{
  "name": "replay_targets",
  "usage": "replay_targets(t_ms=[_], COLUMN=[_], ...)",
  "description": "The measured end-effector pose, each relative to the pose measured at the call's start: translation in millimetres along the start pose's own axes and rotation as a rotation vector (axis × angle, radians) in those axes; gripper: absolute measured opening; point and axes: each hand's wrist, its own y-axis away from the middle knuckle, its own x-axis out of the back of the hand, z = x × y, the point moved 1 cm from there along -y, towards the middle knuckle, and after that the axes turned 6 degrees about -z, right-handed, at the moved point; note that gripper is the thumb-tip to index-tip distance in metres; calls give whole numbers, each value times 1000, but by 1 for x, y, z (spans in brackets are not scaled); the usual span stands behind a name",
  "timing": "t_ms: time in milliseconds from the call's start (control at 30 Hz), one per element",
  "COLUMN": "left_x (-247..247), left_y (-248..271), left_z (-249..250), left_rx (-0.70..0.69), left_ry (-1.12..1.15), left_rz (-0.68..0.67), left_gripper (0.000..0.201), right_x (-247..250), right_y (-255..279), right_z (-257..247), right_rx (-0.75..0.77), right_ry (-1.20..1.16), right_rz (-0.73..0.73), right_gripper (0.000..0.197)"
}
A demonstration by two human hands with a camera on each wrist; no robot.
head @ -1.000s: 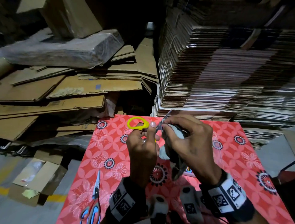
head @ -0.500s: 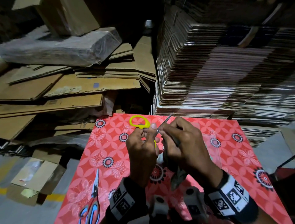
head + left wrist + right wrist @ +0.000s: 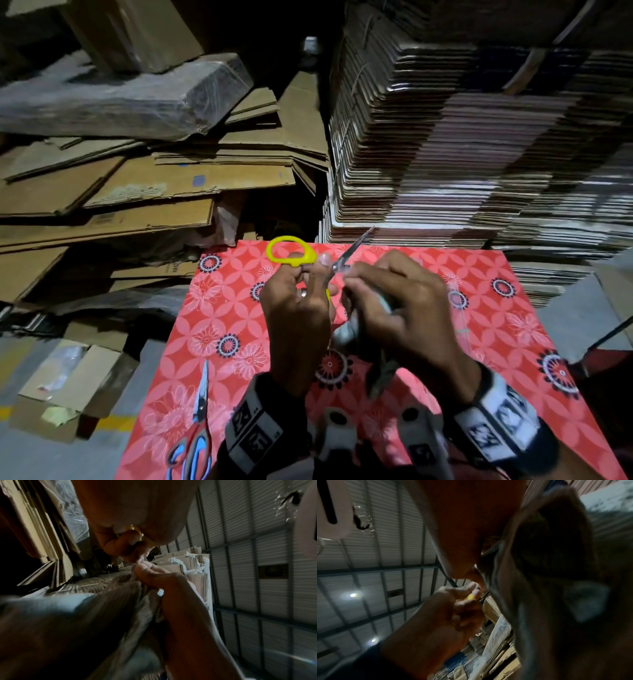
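Note:
My left hand [image 3: 301, 301] grips a pair of yellow-handled scissors [image 3: 291, 251], held up over the red flowered sheet [image 3: 212, 329]. One yellow loop stands above my fingers and the thin metal blades [image 3: 352, 248] point up to the right. My right hand [image 3: 397, 308] holds a grey cloth [image 3: 356, 329] bunched in its fingers and pinches it against the blades near the pivot. In the left wrist view the grey cloth [image 3: 85, 622] fills the lower left and a bit of the yellow scissors handle [image 3: 135, 531] shows between my fingers. In the right wrist view the cloth [image 3: 547, 588] hangs at the right.
A second pair of scissors with red and blue handles [image 3: 197, 442] lies at the sheet's near left corner. Flattened cardboard [image 3: 137, 192] is piled at the left. A tall stack of folded cartons [image 3: 462, 154] rises behind the sheet at the right. Grey floor [image 3: 579, 318] shows at both sides.
Both hands have shifted slightly together while working the cloth along the blades. The cloth is now gathered further into my right hand. The blades stay pointing up to the right.

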Motion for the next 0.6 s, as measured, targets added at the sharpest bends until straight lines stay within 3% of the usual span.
replay_targets(t_ms=[100,267,433,600], left_x=[1,-6,-16,-19], left_y=[-4,-2,4,13], left_z=[3,0,12,27], left_rx=[8,87,110,80], left_ry=[35,169,270,309], left_rz=[39,27,44,45], left_gripper=[43,40,45,53], right_x=[20,28,12,2], right_y=[10,-7,-6,-5], right_z=[-13,-5,-10,-19], right_rx=[109,-33,-119,-105], right_ry=[17,-84,-71,-83], right_rz=[139,160,86,142], right_gripper=[8,11,15,15])
